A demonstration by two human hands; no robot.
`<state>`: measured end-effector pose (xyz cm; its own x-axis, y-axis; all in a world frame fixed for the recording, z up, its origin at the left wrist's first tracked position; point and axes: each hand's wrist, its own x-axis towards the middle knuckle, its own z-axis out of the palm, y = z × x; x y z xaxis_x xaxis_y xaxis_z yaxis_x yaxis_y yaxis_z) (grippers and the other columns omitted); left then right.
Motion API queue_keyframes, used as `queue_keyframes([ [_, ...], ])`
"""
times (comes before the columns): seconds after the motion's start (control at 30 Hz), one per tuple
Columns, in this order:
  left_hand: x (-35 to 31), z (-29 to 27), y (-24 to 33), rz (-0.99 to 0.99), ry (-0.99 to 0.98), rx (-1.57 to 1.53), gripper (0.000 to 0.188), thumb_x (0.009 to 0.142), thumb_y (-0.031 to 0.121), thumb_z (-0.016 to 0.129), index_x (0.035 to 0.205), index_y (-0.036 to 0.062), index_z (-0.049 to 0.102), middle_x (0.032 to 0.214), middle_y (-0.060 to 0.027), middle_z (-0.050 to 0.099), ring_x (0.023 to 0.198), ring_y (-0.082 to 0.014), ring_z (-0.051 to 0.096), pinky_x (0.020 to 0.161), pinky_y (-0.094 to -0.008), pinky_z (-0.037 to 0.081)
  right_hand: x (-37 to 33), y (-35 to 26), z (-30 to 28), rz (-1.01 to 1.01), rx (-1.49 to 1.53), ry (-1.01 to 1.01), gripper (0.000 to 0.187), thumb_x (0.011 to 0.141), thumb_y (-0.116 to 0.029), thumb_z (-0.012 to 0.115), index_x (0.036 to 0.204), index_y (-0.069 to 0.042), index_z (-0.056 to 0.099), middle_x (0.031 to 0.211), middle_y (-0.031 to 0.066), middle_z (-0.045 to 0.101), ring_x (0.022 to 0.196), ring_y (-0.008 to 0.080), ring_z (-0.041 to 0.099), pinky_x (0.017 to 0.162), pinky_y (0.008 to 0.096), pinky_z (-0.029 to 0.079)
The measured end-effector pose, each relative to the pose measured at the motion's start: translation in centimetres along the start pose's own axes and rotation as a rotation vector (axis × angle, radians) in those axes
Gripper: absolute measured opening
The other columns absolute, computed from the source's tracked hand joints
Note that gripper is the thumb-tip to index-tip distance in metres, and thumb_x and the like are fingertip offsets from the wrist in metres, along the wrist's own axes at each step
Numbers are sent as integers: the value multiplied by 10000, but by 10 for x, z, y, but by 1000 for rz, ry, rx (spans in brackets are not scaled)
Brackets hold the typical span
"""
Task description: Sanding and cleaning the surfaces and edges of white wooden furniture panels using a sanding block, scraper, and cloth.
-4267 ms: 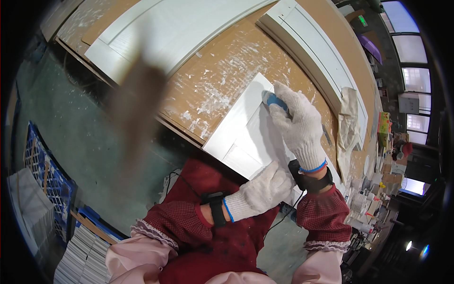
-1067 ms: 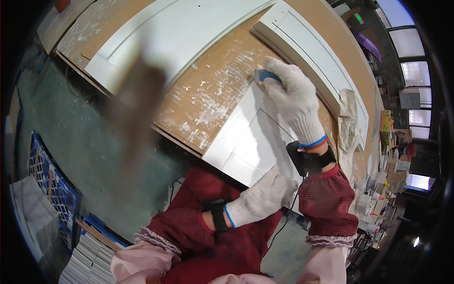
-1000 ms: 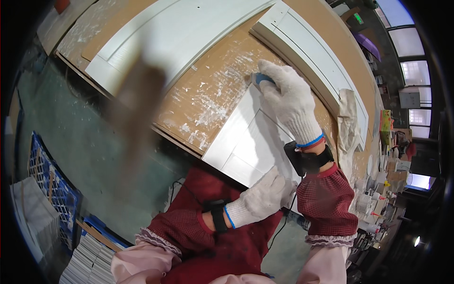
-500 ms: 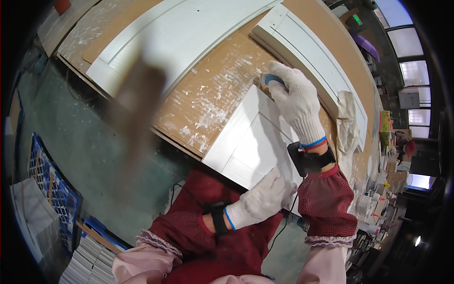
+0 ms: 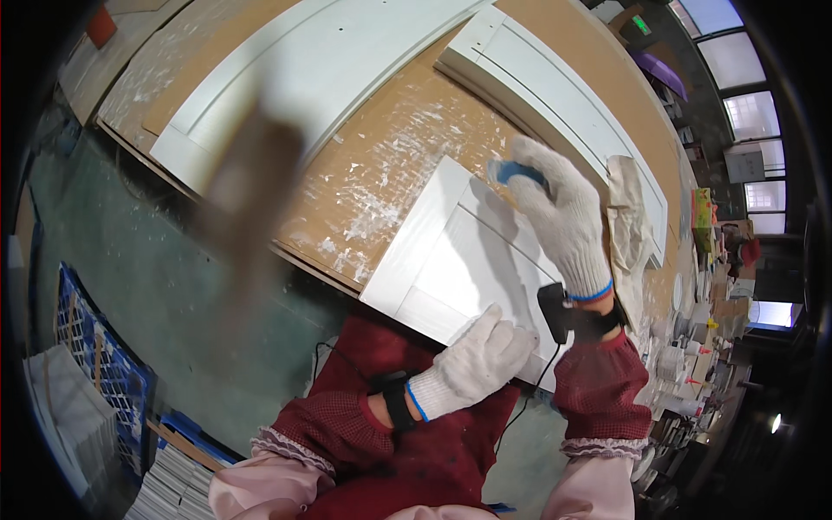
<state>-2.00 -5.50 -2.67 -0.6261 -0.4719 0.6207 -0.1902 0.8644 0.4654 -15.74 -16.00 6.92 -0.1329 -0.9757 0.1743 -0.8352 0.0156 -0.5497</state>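
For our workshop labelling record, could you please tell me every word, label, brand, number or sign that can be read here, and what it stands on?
No text can be read clearly.
Small glowing green sign, upper right: too small to read.
Yellow-and-green boxy item, right side: any print too small and blurred to read.
Grooved white rectangular panel touched by the white-gloved left hand: no lettering visible.

Blue plastic lattice (image 5: 124, 373) near stacked pale boards (image 5: 173, 485), windows (image 5: 733, 62) at right
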Motion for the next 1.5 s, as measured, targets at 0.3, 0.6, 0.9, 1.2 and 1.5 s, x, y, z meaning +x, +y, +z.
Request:
queue_keyframes([
  [0.3,-2,7,1,62,-5,81,341,758,161,633,1084,64,617,862,-44,481,830,-200,515,937,-410,478,-92,19,-49,470,438,141,366,860,-139,603,1172,52,605,841,60,621,613,84,554,538,216,458],
  [0.6,-1,13,0,65,39,102,344,723,77,693,1058,125,630,908,-12,507,839,-173,533,826,-351,497,-208,46,-52,790,634,375,407,846,-126,575,1199,76,581,823,68,597,551,97,527,495,238,442],
  [0.9,1,12,2,89,-23,168,295,714,135,738,1001,119,669,990,-16,524,869,-204,552,695,-389,490,-289,51,-41,753,1043,578,387,790,-1,553,1168,57,613,999,155,637,655,164,610,573,285,530],
  [1.2,10,2,7,134,-112,125,505,598,244,757,1044,25,661,967,-59,500,814,-234,545,643,-413,457,-289,63,-70,747,826,278,396,793,-9,632,1186,28,618,979,115,654,744,154,625,667,276,498],
  [1.5,8,1,2,129,-83,123,458,596,158,752,1027,36,655,944,-54,494,768,-222,523,590,-396,432,-156,76,-131,280,220,-4,324,798,-66,644,1117,-13,631,918,127,645,863,231,623,785,320,483],
])
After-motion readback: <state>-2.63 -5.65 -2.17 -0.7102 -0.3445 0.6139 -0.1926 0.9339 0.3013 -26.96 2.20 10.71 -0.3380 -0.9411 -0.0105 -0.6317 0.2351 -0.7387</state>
